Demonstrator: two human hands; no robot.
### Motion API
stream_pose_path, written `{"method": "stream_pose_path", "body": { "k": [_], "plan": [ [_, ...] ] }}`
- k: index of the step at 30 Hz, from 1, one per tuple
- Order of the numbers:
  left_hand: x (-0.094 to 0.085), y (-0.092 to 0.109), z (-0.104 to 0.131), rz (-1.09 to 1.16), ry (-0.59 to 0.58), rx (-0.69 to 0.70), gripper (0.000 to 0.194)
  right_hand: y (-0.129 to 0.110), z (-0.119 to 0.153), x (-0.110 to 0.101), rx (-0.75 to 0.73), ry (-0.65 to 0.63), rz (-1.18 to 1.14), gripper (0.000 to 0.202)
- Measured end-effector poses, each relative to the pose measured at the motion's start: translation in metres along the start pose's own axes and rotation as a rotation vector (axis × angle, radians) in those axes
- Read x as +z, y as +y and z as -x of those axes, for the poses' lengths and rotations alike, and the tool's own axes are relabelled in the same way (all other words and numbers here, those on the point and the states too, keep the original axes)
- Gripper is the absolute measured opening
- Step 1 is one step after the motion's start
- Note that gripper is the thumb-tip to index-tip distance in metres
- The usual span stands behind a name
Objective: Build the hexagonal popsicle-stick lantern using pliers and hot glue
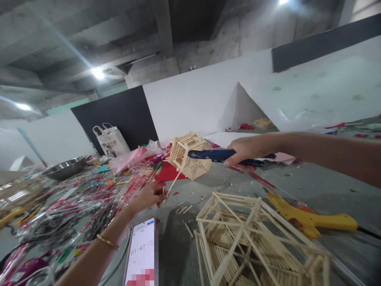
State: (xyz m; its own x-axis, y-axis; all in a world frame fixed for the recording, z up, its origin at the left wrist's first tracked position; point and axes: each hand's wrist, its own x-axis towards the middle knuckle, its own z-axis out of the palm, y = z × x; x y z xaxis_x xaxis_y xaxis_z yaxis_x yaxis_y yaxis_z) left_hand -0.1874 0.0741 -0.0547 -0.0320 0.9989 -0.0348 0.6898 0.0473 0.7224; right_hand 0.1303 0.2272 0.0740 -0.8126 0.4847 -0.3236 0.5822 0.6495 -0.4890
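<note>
My left hand [152, 196], at the middle left, pinches a thin wooden stick [175, 183] that slants up to the right. My right hand [242, 150] is wrapped round a long dark blue two-armed tool [212, 155]; its exact kind is unclear. The tool's rounded head overlaps a small stick-built frame [181, 153] standing further back, so I cannot tell whether they touch. Close to me, at the lower right, stands a larger stick frame [258, 234] with crossing sticks on top. Short stick pieces [185, 209] lie near my left hand.
A yellow glue gun [315, 220] with a black cord lies at the right. A phone [140, 252] showing a timer rests beside my left forearm. Plastic-wrapped craft materials [98, 202] crowd the left, with a metal bowl [65, 167] and white bag [111, 141] behind.
</note>
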Motion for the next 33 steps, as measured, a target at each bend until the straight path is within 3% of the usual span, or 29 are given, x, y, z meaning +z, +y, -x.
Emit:
{"method": "stream_pose_path", "body": {
  "k": [4,9,13,21,33],
  "plan": [
    [0.011,-0.011,-0.007,0.112,0.068,0.034,0.021,-0.007,0.005,-0.001,-0.017,-0.014,-0.015,0.042],
    [0.003,0.001,0.005,-0.021,-0.106,0.036,0.021,-0.011,0.012,0.000,0.016,0.002,-0.012,0.040],
    [-0.009,0.006,0.019,0.027,-0.147,0.061,0.025,-0.007,0.015,-0.003,-0.011,-0.008,-0.061,0.042],
    [0.009,-0.009,0.005,0.396,0.104,0.129,0.026,-0.012,0.013,-0.003,-0.080,-0.001,-0.144,0.041],
    [0.036,-0.033,-0.028,0.104,0.313,0.060,0.022,-0.021,0.018,0.006,-0.037,0.012,-0.191,0.038]
  ]
}}
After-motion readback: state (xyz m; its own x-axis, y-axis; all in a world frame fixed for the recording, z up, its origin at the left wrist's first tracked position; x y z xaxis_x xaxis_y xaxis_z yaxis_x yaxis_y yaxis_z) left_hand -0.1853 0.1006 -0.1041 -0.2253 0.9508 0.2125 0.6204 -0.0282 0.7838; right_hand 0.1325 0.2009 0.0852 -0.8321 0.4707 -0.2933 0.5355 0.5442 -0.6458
